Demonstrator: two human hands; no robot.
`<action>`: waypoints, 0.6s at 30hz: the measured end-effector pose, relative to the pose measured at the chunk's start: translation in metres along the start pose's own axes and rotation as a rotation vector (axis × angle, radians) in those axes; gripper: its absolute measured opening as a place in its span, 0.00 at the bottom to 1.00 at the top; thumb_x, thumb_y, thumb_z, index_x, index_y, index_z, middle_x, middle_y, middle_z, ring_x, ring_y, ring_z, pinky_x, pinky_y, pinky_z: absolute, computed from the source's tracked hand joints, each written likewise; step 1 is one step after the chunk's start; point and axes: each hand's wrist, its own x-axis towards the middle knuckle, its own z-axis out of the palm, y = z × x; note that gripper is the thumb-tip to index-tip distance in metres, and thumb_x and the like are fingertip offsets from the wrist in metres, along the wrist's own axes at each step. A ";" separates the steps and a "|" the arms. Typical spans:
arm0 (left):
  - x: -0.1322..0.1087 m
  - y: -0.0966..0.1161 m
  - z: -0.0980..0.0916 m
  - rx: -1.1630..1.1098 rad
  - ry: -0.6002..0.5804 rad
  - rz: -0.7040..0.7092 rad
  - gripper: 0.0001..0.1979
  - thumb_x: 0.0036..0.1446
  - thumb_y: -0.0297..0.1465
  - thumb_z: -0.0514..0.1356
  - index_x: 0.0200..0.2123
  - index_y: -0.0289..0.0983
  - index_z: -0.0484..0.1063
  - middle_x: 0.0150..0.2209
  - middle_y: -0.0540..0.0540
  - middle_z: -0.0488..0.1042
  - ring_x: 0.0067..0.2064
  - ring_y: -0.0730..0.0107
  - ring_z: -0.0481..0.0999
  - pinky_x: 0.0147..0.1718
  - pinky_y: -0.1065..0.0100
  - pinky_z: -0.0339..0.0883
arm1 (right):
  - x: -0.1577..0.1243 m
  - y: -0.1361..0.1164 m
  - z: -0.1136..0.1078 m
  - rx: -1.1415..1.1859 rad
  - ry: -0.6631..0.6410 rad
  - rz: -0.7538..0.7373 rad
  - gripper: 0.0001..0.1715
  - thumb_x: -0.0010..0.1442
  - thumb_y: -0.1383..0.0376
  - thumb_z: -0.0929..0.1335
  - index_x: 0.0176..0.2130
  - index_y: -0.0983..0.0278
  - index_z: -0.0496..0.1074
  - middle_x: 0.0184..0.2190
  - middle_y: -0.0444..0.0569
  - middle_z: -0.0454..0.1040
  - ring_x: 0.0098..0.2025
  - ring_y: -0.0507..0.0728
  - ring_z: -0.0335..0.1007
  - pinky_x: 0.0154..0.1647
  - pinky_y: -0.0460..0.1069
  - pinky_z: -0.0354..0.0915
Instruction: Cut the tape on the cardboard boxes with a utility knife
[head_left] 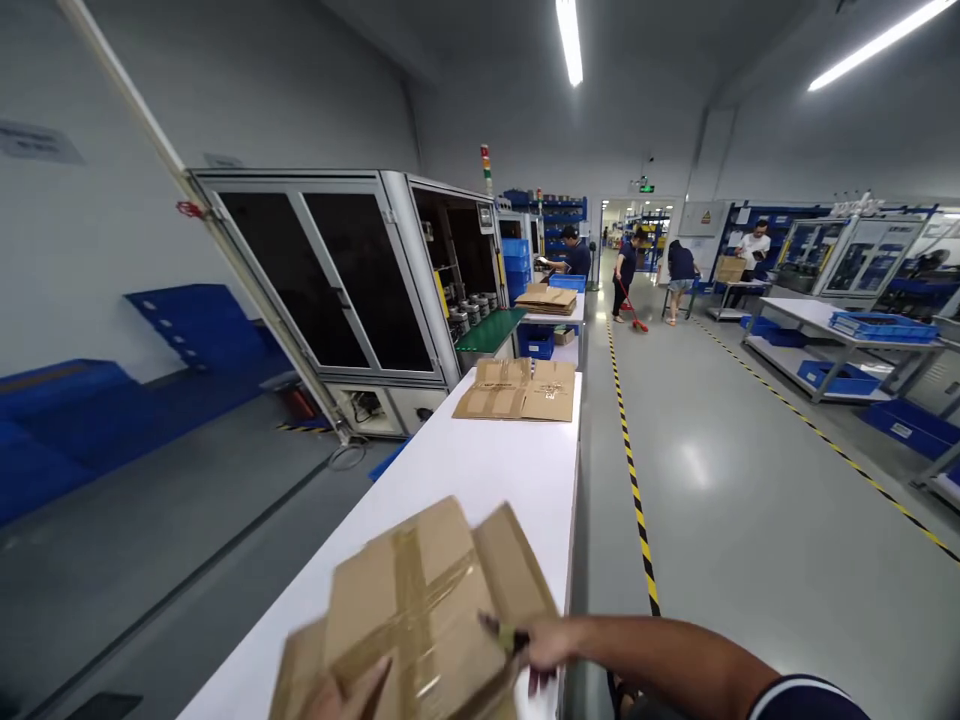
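A flattened cardboard box, crossed with brown tape, is tilted above the near end of the white table. My left hand grips its near edge at the bottom of the view; part of that hand is cut off. At the box's right side, my right hand is closed around a small blurred tool with a dark tip and a yellow-green body. The tip lies over the cardboard; whether it touches cannot be told.
Another flattened box lies farther along the table, and stacked cardboard sits beyond. A machine cabinet stands left. Yellow-black tape marks the aisle floor. One person sweeps with a red broom; others work farther back.
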 end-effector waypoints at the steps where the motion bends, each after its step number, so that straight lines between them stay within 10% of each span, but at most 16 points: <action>1: 0.010 0.002 0.002 0.028 -0.001 -0.060 0.34 0.53 0.51 0.48 0.53 0.34 0.71 0.51 0.31 0.76 0.57 0.33 0.70 0.52 0.35 0.64 | -0.009 0.006 0.011 0.009 -0.066 0.034 0.14 0.63 0.58 0.69 0.38 0.68 0.72 0.32 0.45 0.73 0.28 0.49 0.69 0.29 0.45 0.69; 7: 0.019 0.057 0.050 0.102 -0.062 -0.049 0.43 0.56 0.48 0.45 0.65 0.19 0.55 0.69 0.28 0.47 0.70 0.35 0.44 0.63 0.34 0.40 | -0.035 0.034 0.007 0.176 0.014 0.145 0.10 0.68 0.63 0.63 0.41 0.69 0.68 0.19 0.36 0.63 0.18 0.45 0.61 0.18 0.41 0.61; 18: -0.006 0.083 0.088 0.045 -0.146 0.309 0.22 0.65 0.36 0.54 0.60 0.35 0.64 0.64 0.36 0.62 0.66 0.53 0.59 0.63 0.45 0.52 | -0.048 0.087 -0.016 0.385 0.220 0.189 0.25 0.70 0.52 0.57 0.58 0.65 0.59 0.37 0.47 0.71 0.23 0.46 0.66 0.18 0.42 0.63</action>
